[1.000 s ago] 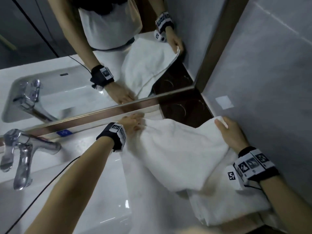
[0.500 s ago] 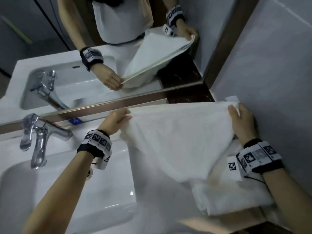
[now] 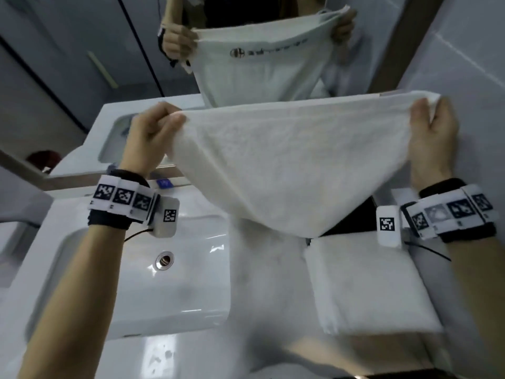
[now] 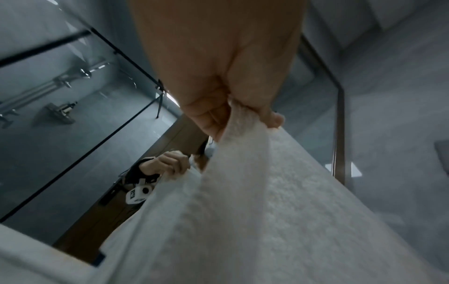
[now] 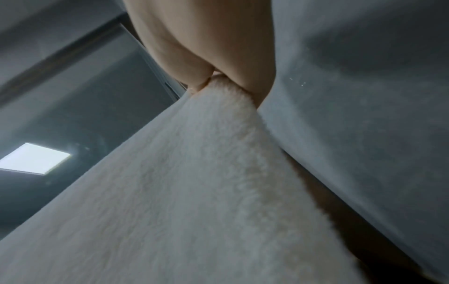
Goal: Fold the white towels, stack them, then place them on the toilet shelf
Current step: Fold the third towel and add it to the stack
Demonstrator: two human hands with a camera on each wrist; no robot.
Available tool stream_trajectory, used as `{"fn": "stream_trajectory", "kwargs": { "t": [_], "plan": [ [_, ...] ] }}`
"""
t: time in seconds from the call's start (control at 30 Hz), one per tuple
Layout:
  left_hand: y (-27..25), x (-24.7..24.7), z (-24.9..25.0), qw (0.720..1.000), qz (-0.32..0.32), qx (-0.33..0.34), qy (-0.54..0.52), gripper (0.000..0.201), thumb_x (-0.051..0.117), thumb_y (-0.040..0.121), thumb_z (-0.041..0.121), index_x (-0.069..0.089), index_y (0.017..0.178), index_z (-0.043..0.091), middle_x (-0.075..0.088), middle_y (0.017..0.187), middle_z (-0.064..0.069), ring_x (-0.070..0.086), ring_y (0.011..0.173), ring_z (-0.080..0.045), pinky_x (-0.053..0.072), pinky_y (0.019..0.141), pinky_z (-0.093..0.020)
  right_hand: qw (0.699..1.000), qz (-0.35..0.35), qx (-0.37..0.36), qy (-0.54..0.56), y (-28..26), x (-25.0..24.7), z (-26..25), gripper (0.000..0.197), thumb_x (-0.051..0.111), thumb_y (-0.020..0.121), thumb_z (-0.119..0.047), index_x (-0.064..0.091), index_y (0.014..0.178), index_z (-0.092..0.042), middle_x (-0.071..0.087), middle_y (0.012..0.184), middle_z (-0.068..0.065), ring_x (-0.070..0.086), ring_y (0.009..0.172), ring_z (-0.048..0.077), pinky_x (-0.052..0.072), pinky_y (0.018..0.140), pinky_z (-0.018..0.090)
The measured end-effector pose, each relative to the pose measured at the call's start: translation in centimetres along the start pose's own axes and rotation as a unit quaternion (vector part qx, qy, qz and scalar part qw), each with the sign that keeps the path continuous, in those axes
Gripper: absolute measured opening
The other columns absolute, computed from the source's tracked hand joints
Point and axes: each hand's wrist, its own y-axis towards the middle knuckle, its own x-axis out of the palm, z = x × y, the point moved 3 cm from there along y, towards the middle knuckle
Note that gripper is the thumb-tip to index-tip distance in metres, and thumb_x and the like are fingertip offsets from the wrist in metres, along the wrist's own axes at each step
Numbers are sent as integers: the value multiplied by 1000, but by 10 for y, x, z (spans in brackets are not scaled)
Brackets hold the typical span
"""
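A white towel (image 3: pixel 289 162) hangs stretched in the air in front of the mirror, held by its two upper corners. My left hand (image 3: pixel 155 129) pinches the left corner, seen close in the left wrist view, where the hand (image 4: pixel 233 107) grips the towel (image 4: pixel 255 221). My right hand (image 3: pixel 431 127) pinches the right corner near the wall; the right wrist view shows the hand (image 5: pixel 218 76) gripping the terry cloth of the towel (image 5: pixel 182 201). A folded white towel (image 3: pixel 369 285) lies flat on the counter below my right wrist.
A white sink basin (image 3: pixel 136 283) with a metal drain (image 3: pixel 164 260) sits under my left arm. The mirror (image 3: pixel 82 64) stands behind the counter and reflects the towel and both hands. A grey tiled wall (image 3: pixel 470 64) closes in the right side.
Both hands have lifted the towel off the counter and pulled it taut in the air. The folded towel beneath is now uncovered.
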Motion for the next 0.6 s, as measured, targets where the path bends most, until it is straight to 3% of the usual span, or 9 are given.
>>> {"fn": "stream_trajectory", "kwargs": {
  "t": [0.07, 0.13, 0.23, 0.33, 0.4, 0.47, 0.5, 0.6],
  "plan": [
    [-2, -13, 17, 998, 42, 8, -55, 21, 55, 92, 15, 53, 78, 31, 57, 71, 21, 47, 66, 6, 38, 59, -14, 999, 7, -26, 24, 3, -2, -14, 17, 43, 96, -28, 47, 79, -28, 51, 77, -14, 48, 61, -11, 41, 62, 8],
    [-6, -14, 20, 995, 20, -6, -96, 14, 55, 92, 13, 55, 87, 27, 56, 81, 15, 50, 72, -3, 42, 60, -21, 999, 0, -34, 28, 4, -4, -17, 16, 44, 96, -30, 47, 79, -28, 51, 78, -14, 48, 62, -10, 42, 63, 10],
    [-21, 6, -1, 987, -109, -97, -69, 8, 51, 96, 12, 57, 101, 12, 55, 85, 4, 51, 73, -7, 44, 62, -19, 999, -23, -28, -13, 0, -7, -3, 21, 45, 95, -30, 45, 74, -28, 48, 75, -15, 45, 59, -12, 39, 61, 9],
    [-47, 28, -32, 964, -216, -155, -3, 23, 49, 96, 14, 60, 100, -6, 57, 84, -14, 53, 73, -15, 42, 65, -27, 993, -74, -15, -88, -7, -9, 22, 28, 45, 95, -33, 41, 68, -25, 43, 68, -11, 40, 57, -3, 35, 58, 17],
    [-62, 37, -48, 963, -203, -177, -20, 19, 52, 94, 12, 60, 85, -3, 58, 72, -7, 53, 61, -3, 41, 60, -19, 985, -105, -5, -136, -13, -10, 37, 32, 46, 94, -36, 40, 68, -17, 40, 67, -2, 37, 63, 9, 29, 56, 29],
    [-72, 42, -64, 965, -163, -200, -50, 23, 57, 92, 10, 57, 69, 7, 57, 59, 11, 49, 50, 5, 37, 51, -9, 979, -124, 5, -159, -18, -9, 50, 36, 46, 94, -36, 39, 67, -15, 38, 65, 0, 34, 64, 12, 25, 55, 30],
    [-76, 45, -71, 964, -148, -212, -66, 24, 58, 91, 10, 56, 66, 8, 57, 57, 11, 49, 51, 5, 37, 50, -8, 978, -129, 12, -163, -20, -8, 55, 37, 47, 94, -37, 39, 64, -16, 37, 62, -2, 33, 62, 11, 25, 55, 29],
    [-81, 57, -90, 945, -150, -262, -129, 20, 61, 90, 14, 55, 75, 1, 57, 69, -5, 54, 61, -9, 43, 55, -19, 974, -138, 47, -175, -20, -4, 71, 40, 49, 95, -36, 40, 60, -19, 41, 60, -4, 37, 66, 13, 32, 58, 27]
  ]
}}
